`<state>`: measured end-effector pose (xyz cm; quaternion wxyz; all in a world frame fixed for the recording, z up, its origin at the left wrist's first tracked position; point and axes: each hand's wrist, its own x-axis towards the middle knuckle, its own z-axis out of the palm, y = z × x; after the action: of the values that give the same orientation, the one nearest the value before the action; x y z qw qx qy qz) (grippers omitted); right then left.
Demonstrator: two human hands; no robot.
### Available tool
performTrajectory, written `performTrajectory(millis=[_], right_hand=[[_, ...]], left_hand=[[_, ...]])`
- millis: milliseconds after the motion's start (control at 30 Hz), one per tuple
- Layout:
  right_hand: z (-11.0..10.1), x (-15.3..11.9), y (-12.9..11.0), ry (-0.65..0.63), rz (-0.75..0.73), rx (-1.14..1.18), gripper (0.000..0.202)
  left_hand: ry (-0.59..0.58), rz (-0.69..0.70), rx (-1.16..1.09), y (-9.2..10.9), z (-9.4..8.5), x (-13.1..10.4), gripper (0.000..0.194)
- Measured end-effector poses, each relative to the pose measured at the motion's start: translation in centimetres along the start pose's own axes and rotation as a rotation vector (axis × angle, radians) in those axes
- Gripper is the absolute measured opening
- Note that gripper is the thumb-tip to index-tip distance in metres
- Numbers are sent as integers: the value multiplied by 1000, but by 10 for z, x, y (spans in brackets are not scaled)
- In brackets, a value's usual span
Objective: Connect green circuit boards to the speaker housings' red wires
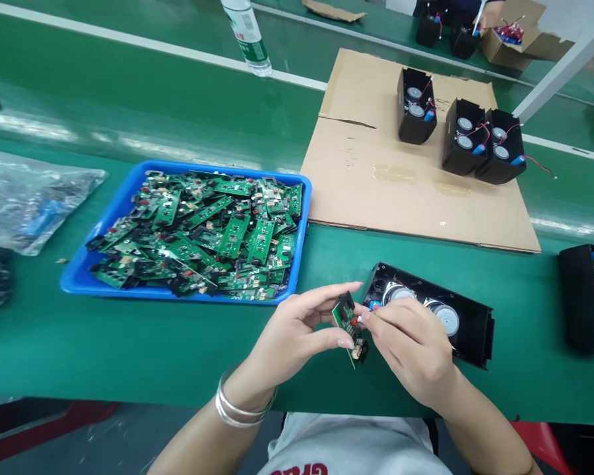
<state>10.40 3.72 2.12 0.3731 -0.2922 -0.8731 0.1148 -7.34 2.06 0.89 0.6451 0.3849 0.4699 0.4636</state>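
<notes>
My left hand (301,330) holds a small green circuit board (345,315) upright between its thumb and fingers. The board carries black parts and a red connector. Closed in a pinch, my right hand (416,343) holds a small white plug (360,319) against the board's red connector. Whether the plug is seated I cannot tell. Just behind my right hand lies an open black speaker housing (468,330) with two round speakers, partly covered by the hand. A blue part (375,305) shows at the housing's left end, beside my fingertips.
A blue tray (178,295) heaped with circuit boards stands left. Plastic bags (10,198) lie further left. Several black housings (416,105) stand on cardboard (400,204) at the back; another housing (587,297) is far right. Behind are a water bottle (247,36) and a person's hand (490,14).
</notes>
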Motion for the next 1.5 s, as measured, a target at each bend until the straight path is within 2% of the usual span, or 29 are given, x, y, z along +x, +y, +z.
performTrajectory(millis=[100, 200, 267, 500, 633, 733, 900, 1100, 1200, 1267, 1300, 1400, 1500], right_hand=[[-3, -1, 0, -59, -68, -45, 15], [-2, -5, 0, -60, -122, -60, 16], [-1, -9, -1, -17, -104, -58, 14], [2, -20, -7, 106, 18, -35, 15], [1, -20, -6, 102, 24, -41, 15], [2, -19, -6, 73, 6, -72, 15], [5, -21, -5, 104, -43, -136, 16], [9, -19, -2, 121, -58, -41, 17], [-2, -15, 1, -13, -40, 31, 14], [-17, -15, 8, -82, 29, 73, 18], [-26, -18, 12, -87, 110, 64, 22], [-54, -33, 28, -150, 470, -118, 25], [-73, -54, 37, -430, 715, -358, 18]], left_hand=[[1, -78, -23, 1, 5, -1, 49], [-10, -110, -21, 3, 12, -2, 37], [-22, -90, -50, 3, 17, -2, 32], [-42, -70, -277, -5, 20, 1, 32], [-60, -70, -316, -3, 21, 1, 26], [-25, -68, -268, -2, 24, -1, 24], [78, -32, -126, -2, 30, -8, 25], [47, -32, -15, -4, 26, -9, 23], [-12, -59, 106, -1, 16, -8, 22], [-53, -96, 225, 3, 5, -10, 23], [-69, -113, 289, 5, -2, -12, 24], [-107, -173, 448, 8, -22, -20, 23], [-156, -260, 590, 4, -32, -29, 21]])
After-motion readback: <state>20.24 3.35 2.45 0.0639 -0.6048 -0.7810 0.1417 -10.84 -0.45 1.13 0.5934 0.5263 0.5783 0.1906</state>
